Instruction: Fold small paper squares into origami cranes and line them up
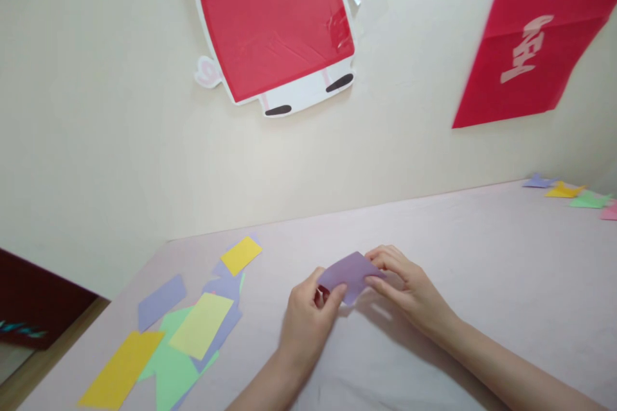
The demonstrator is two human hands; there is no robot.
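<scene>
Held between both hands, a piece of purple paper is raised slightly above the pale table and tilted toward me. My left hand pinches its left side, thumb on the near face and fingers behind. At the right corner, my right hand grips the paper between thumb and fingers. The paper looks curved or folded at its lower edge, though its back is hidden. To the left of my left hand lies a loose pile of coloured paper, with a light yellow sheet on top of green paper.
An orange-yellow sheet, a purple sheet and a small yellow sheet lie about the pile. Folded paper shapes, including a yellow one, line the far right edge. Behind stands a wall with a red cartoon cutout and red banner.
</scene>
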